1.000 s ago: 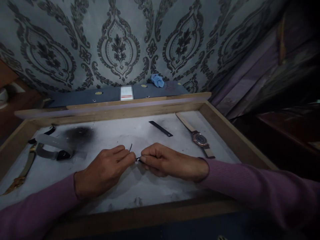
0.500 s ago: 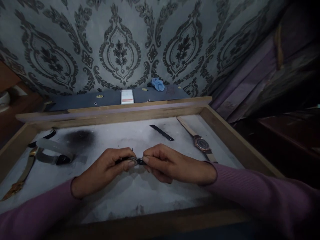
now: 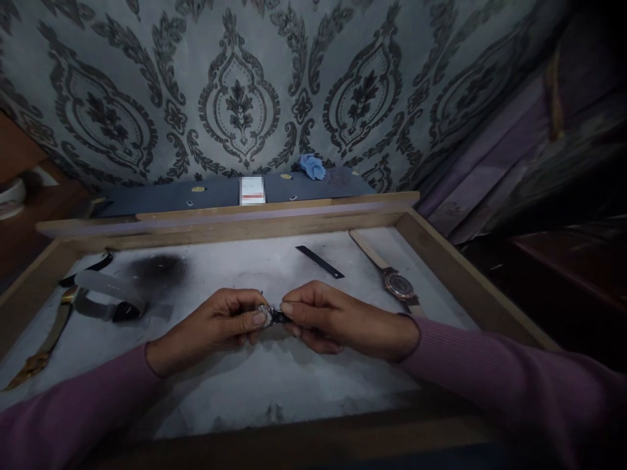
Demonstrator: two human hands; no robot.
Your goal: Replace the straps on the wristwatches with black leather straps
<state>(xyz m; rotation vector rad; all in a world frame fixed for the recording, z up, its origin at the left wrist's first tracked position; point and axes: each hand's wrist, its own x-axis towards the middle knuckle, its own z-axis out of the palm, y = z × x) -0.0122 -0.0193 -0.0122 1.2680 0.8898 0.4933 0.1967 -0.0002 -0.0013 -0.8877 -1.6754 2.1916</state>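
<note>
Plainly, the broadest thing at work level is the wooden tray (image 3: 235,232), its pale floor spread beneath both forearms, with a patterned wall (image 3: 240,78) rising behind it. Over the near middle of the tray the left hand (image 3: 213,326) and the right hand (image 3: 345,320) face each other, fingertips almost meeting. Around them lie the larger pieces: to the left a grey-banded watch (image 3: 108,287) on its side and a gold watch (image 3: 55,329) next to it; to the right, beyond the right hand, a brown watch (image 3: 399,285) stretched out at a slant. Nearer the far side sits a flat dark strip (image 3: 320,262), well clear of the fingers.

Smallest of all is what the fingers hold: a small watch (image 3: 266,316), round-cased, in the gap between the hands. Its case lies against the left thumb, so the left hand is the nearer one; the left thumb and fingers pinch it. A dark strap (image 3: 279,317) leads off to the right, its far end pinched between the right thumb and fingers. The long axis therefore runs sideways across the tray — case left, strap right — dipping slightly rightward. Whether strap and case are fully joined, I cannot tell.
</note>
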